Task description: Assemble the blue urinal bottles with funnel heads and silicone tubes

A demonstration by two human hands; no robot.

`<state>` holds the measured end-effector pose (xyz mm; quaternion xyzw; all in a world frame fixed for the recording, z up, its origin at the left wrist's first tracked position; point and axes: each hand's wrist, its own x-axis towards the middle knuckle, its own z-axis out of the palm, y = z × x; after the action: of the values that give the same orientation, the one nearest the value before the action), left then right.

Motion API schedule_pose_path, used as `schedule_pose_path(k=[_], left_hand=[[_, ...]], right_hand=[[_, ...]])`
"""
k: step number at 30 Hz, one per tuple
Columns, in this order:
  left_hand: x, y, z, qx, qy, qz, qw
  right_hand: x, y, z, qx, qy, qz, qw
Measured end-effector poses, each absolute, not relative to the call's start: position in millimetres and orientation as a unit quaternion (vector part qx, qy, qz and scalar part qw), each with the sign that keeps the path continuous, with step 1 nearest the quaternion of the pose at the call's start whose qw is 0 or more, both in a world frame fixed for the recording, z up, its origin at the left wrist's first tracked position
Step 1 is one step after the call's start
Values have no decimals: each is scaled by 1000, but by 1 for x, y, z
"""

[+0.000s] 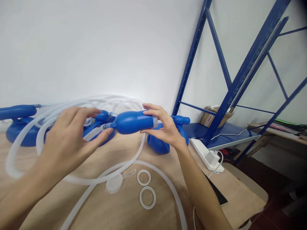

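A blue bottle-shaped part (131,122) lies level above the table, its narrow tip pointing left and a clear collar at its right end. My right hand (163,124) is wrapped round the right end. My left hand (74,134) is at the narrow tip, its thumb by the joint with a whitish tube and its index finger raised apart from the thumb. Whether its hidden fingers grip the tube does not show. Below lie a translucent round cap with a strap (114,183) and two white rings, a smaller one (144,177) and a larger one (147,198).
Coiled white tubing (105,181) spreads over the table (124,214). More blue parts lie at the left (21,127) and behind my right hand (158,143). On the right are a power strip (206,155), a dark phone (217,191) and a blue shelf frame (230,92).
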<state>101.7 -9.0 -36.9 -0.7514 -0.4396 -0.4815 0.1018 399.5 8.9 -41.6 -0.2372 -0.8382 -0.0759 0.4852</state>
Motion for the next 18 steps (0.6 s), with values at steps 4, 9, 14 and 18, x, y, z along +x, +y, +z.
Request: schedule_pose_path(k=[4, 9, 14, 18], left_hand=[[102, 1, -41, -823, -441, -355, -52], [91, 19, -44, -797, -506, -319, -80], [79, 30, -45, -770, -539, -335, -72], [79, 32, -48, -778, -528, -333, -75]], right_hand=[[391, 8, -43, -240, -847, -29, 473], [414, 26, -51, -402, -818, 16, 411], [463, 64, -82, -726, -614, 209, 229], [484, 79, -99, -734, -551, 315, 242]])
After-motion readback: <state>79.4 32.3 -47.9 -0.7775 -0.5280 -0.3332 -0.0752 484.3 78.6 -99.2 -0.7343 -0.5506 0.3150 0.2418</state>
